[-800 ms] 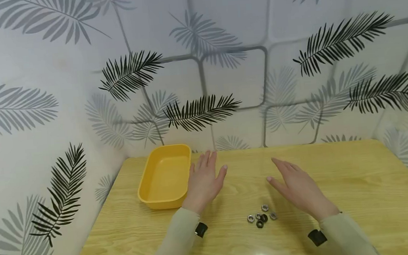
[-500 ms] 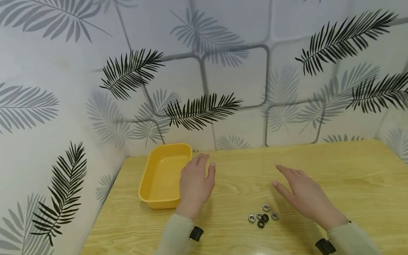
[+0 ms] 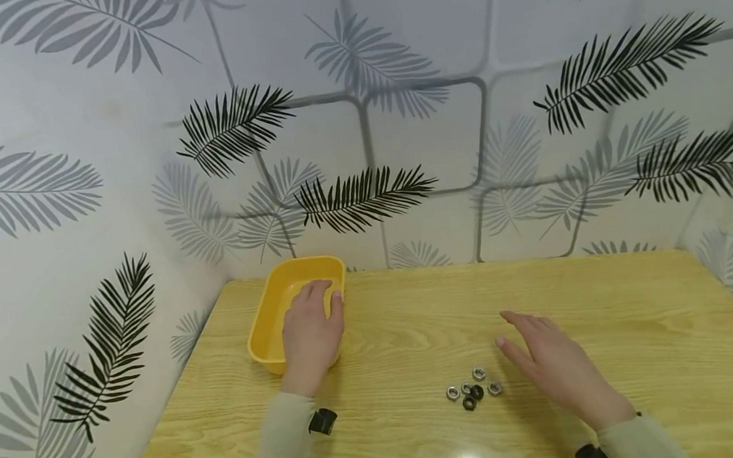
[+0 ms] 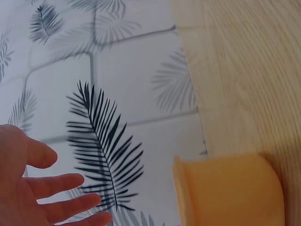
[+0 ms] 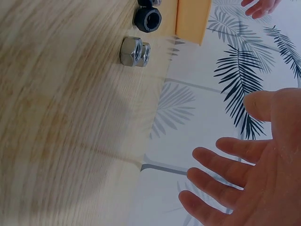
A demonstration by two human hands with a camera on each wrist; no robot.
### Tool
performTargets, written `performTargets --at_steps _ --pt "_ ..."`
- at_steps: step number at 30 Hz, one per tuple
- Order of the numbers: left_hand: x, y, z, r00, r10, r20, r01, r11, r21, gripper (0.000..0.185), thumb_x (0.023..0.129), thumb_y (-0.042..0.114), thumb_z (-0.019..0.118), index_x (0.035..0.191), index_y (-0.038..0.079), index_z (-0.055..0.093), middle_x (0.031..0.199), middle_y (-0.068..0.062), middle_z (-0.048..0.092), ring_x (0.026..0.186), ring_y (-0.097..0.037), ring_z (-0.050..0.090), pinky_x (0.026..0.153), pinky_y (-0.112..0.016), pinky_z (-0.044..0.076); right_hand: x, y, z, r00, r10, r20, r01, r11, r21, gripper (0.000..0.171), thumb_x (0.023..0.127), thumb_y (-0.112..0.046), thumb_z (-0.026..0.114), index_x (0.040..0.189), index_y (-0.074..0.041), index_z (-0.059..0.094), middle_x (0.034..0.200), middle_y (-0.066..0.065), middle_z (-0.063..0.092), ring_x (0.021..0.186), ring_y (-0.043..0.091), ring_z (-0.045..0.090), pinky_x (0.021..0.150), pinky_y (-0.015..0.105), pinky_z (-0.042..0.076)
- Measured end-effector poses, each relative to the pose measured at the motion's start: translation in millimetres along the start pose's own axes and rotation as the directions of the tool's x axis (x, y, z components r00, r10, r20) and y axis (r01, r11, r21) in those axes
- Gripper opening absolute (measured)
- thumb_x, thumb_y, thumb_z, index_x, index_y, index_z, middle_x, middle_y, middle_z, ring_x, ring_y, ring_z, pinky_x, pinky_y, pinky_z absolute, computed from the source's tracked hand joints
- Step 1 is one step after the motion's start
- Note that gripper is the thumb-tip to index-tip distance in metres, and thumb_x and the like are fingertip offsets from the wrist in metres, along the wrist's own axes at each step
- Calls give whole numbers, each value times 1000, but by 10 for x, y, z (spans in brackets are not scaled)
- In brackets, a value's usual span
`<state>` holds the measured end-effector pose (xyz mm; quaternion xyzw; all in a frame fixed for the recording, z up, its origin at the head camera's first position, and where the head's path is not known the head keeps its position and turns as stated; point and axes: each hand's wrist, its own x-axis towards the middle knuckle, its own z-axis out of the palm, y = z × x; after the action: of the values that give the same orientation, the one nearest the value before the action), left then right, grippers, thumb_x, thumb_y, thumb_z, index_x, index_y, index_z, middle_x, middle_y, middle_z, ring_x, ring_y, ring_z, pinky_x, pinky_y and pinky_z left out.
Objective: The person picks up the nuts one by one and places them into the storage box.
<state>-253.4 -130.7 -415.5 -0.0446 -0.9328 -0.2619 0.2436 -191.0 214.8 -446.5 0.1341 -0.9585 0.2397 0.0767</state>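
My left hand (image 3: 312, 334) hovers over the right side of a yellow plastic tray (image 3: 264, 330), its fingers relaxed and holding nothing. In the left wrist view the fingers hang apart from the tray's wall (image 4: 230, 193). To the right, my right hand (image 3: 558, 365) is held above the table, fingers extended and bare. Between the hands, a small cluster of hex nuts lies on the wood: silver ones (image 3: 453, 393) and black ones (image 3: 470, 402). The right wrist view shows a silver nut (image 5: 130, 51) and a black nut (image 5: 148, 19) up close.
The pale wooden table (image 3: 411, 443) meets a wall (image 3: 425, 231) with a leaf pattern along its back edge. Another wall (image 3: 83, 283) rises on the left, close to the tray. The tray stands at the table's back left.
My left hand has moved left, from beside the tray's right edge to over it. My right hand has drifted slightly right and toward me. The nuts and tray stay put.
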Motion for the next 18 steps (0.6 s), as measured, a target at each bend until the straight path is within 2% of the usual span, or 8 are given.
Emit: performTargets --at_steps 9,18 --pt "49 -348 -241 995 -96 -41 94 994 -61 35 103 27 50 124 2 62 125 -17 59 107 -40 58 87 -55 48 -51 -31 43 1000 -2 8 2 1000 6 64 103 -52 39 142 -2 47 140 20 51 129 43 44 102 63 37" --pt "7 -715 -387 972 -236 -13 236 972 -21 36 103 20 48 130 -2 56 128 -23 55 111 -43 56 86 -58 48 -105 -51 87 999 -25 -31 26 1000 9 52 103 -39 49 139 -2 51 137 19 54 126 42 47 100 61 40"
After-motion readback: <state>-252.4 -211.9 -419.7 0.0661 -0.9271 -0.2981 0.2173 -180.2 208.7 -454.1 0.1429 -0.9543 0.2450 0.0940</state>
